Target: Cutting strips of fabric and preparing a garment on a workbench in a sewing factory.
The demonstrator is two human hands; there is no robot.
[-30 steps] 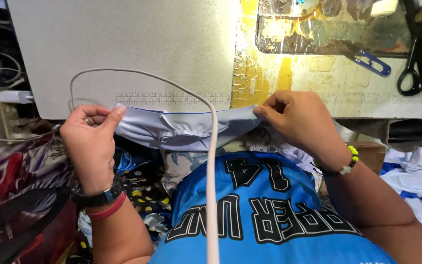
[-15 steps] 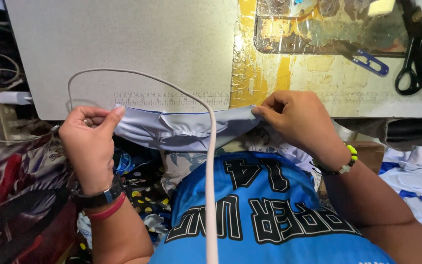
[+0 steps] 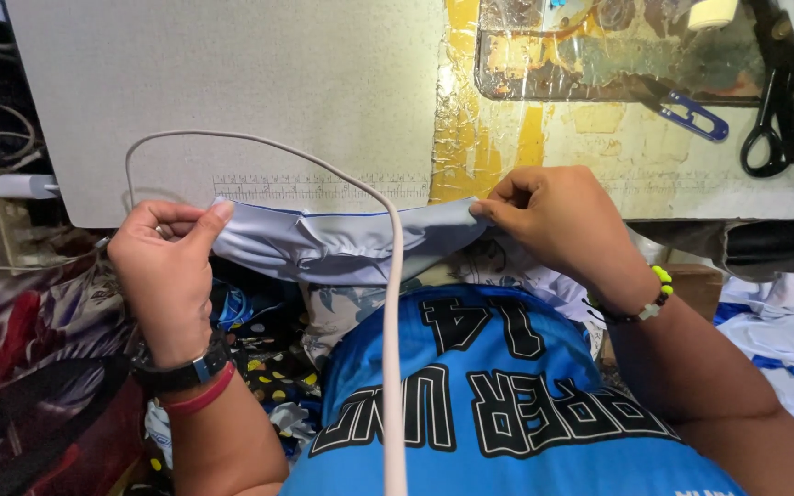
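Note:
A strip of pale lilac-grey fabric (image 3: 342,243) with a thin blue edge is stretched between my two hands at the near edge of the grey work table (image 3: 232,92). My left hand (image 3: 165,276) pinches its left end between thumb and fingers. My right hand (image 3: 558,225) pinches its right end, fingers curled over the folded edge. A white cable (image 3: 388,276) loops over the table and hangs down across the fabric's middle.
Black scissors (image 3: 783,115) and small blue thread snips (image 3: 696,115) lie at the table's far right, near a worn yellow patch (image 3: 470,119). Printed fabric lies heaped on the left (image 3: 39,331); white and blue cloth lies on the right (image 3: 783,321).

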